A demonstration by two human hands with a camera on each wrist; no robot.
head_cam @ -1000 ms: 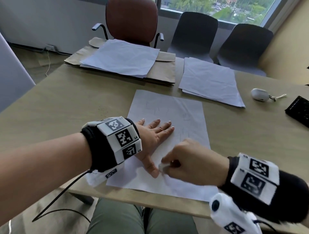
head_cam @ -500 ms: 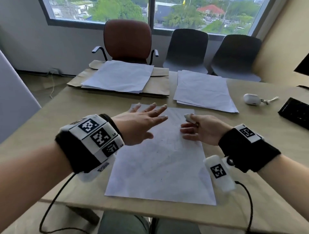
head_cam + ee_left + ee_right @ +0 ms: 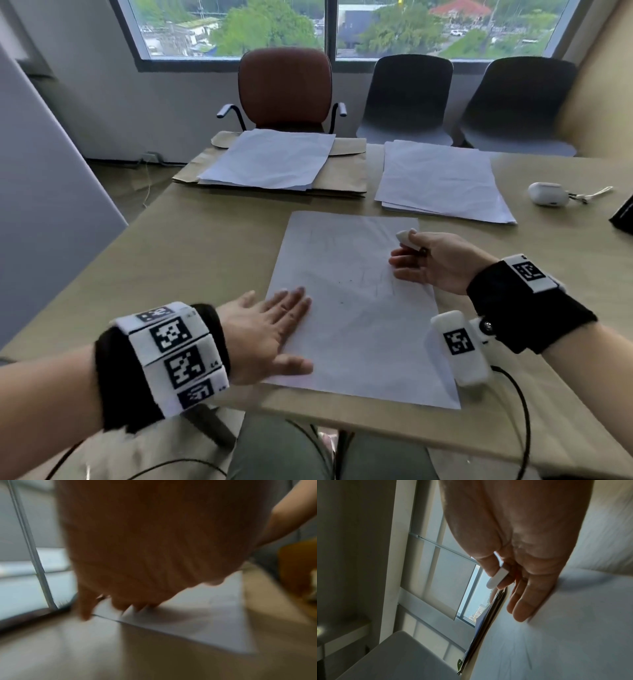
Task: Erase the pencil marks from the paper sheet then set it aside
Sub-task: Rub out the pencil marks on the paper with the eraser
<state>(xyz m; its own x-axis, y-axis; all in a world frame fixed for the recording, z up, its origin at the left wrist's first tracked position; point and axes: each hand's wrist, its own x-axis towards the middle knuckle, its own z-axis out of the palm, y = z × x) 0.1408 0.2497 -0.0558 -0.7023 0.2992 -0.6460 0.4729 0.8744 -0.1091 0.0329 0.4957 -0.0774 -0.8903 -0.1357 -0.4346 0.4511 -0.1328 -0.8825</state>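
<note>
A white paper sheet (image 3: 356,325) with faint pencil marks lies on the table in front of me. My left hand (image 3: 274,325) rests flat on its left edge with straight fingers, and the blurred left wrist view shows the same sheet (image 3: 205,615) under the fingertips. My right hand (image 3: 428,260) sits at the sheet's right side. Its thumb and forefinger pinch a small white eraser (image 3: 407,240), lifted off the paper, while the other fingers stretch over the sheet. In the right wrist view the eraser (image 3: 496,578) sticks out past the thumb.
A stack of white sheets (image 3: 442,181) lies at the back right, and another sheet pile (image 3: 270,159) on brown envelopes (image 3: 346,178) at the back centre. A white earbud case (image 3: 546,194) and a black device (image 3: 623,216) are at the far right. Chairs stand behind the table.
One second ago the right hand rubbed the eraser near the sheet's lower middle, then lifted to the upper right. My left hand left the middle and now rests on the left edge.
</note>
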